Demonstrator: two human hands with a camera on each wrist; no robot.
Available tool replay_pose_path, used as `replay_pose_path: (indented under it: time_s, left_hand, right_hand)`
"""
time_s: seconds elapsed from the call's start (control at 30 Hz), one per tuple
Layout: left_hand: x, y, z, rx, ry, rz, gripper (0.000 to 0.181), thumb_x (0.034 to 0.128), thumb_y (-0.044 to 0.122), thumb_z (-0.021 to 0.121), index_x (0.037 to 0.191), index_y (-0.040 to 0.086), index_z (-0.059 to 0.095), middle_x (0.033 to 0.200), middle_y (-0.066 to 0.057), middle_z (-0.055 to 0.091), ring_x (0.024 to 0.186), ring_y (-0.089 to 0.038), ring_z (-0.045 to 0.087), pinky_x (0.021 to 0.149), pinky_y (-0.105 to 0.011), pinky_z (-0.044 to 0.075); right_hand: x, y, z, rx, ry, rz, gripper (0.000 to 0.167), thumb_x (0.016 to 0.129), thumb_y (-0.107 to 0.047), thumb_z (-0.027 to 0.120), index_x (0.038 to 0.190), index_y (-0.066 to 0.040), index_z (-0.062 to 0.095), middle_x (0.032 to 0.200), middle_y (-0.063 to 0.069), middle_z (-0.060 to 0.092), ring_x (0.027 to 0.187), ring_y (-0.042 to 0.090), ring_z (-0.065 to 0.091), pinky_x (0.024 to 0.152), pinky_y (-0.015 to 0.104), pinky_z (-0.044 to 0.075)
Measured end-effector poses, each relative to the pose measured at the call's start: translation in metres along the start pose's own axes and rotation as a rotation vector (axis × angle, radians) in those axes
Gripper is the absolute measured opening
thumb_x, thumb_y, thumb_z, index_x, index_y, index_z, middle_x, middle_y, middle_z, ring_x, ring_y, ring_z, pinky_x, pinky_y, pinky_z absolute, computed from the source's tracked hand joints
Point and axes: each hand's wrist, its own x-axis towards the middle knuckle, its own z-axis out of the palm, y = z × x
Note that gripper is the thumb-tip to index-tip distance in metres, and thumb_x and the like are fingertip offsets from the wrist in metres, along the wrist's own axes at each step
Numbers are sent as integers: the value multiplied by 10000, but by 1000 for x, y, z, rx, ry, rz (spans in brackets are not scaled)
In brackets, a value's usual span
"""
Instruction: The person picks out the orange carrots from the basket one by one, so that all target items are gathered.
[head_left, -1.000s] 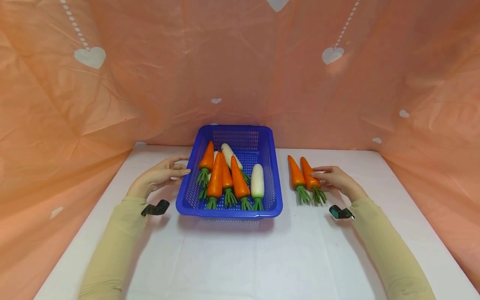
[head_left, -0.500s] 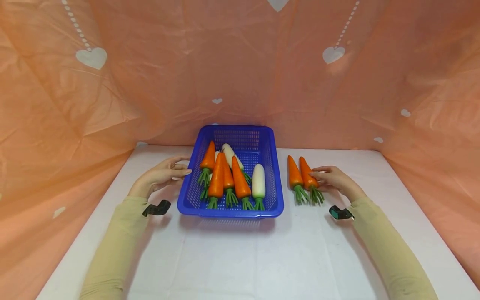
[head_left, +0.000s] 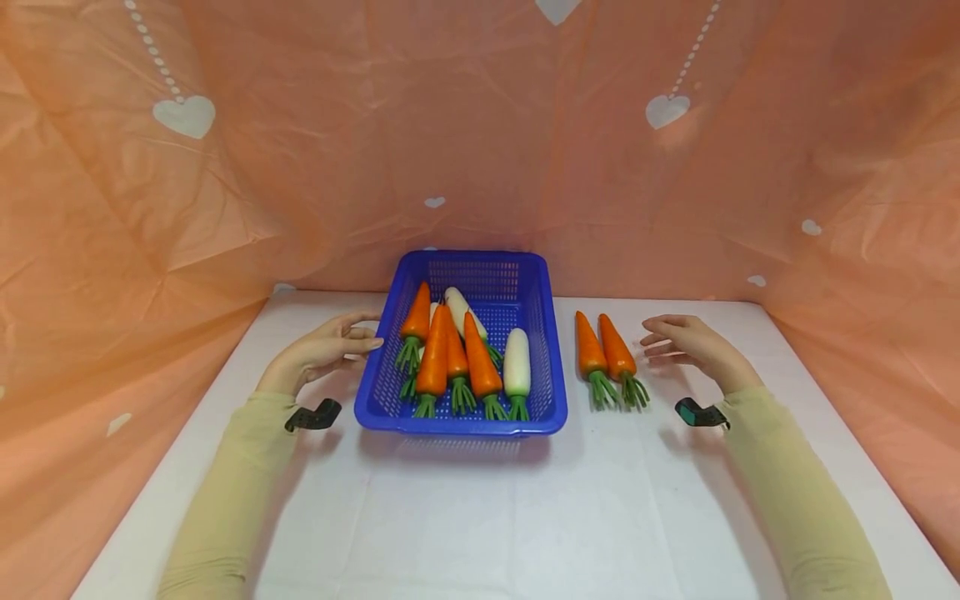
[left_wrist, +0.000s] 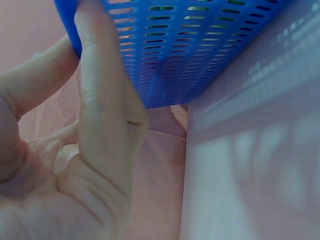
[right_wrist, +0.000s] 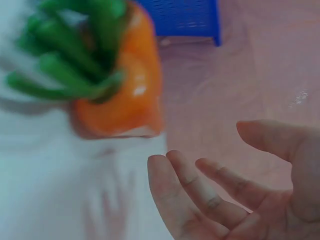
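While our left hand (head_left: 318,350) is pinching the basket (head_left: 459,427) of vegetables (head_left: 431,362), our right hand (head_left: 693,343) is hovering empty, loose-fingered, right of two outside carrots (head_left: 617,352); we're seemingly midway.

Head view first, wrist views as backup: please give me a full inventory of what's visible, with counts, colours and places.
Table: 1, white, across the lower head view
Backdrop: 1, orange-pink, behind and beside the table
Hearts: several, white, on the backdrop
Basket: 1, blue, on the table
Basket carrots: 4 visible, orange with green stems, inside
Radishes: at least 3, white with green stems, inside, one mostly covered
Loose carrots: 2, orange with green stems, right of the basket
Wrist cameras: 2, black, one per wrist
Sleeves: 2, pale yellow, on the forearms
Left hand: 1, at the basket's left rim
Right hand: 1, right of the loose carrots
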Motion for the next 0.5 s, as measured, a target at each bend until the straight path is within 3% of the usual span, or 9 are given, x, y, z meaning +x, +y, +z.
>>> replay_pose_path:
  time_s: [0.13, 0.33, 0.5]
  left_hand:
    - [0, 0, -1, 24, 9, -5, 635, 953, 117, 600, 1467, 36, 236, 1055, -88, 591, 845, -164, 625, 774, -336, 536]
    - [0, 1, 2, 14, 7, -8, 634, 955, 111, 595, 1477, 48, 241, 1142, -145, 571, 905, -201, 632, 847, -406, 517]
    - [-1, 1, 1, 23, 13, -7, 638, 953, 96, 592, 1480, 41, 239, 1119, -130, 574, 879, -191, 628, 855, -415, 511]
  right_hand:
    - [-1, -18, -6, 25, 9, -38, 667, 1011, -383, 456, 1440, 88, 259, 1304, 319, 474, 1145, 365, 553, 944, 406, 460]
    - [2, -52, -6, 113, -7, -115, 663, 1013, -374, 455, 1467, 59, 242, 1166, 95, 602, 1010, 158, 625, 946, 403, 454]
    - [11, -80, 10, 154, -32, -183, 596, 1008, -366, 472, 1453, 5, 332, 1191, 100, 607, 1071, 212, 608, 969, 424, 437]
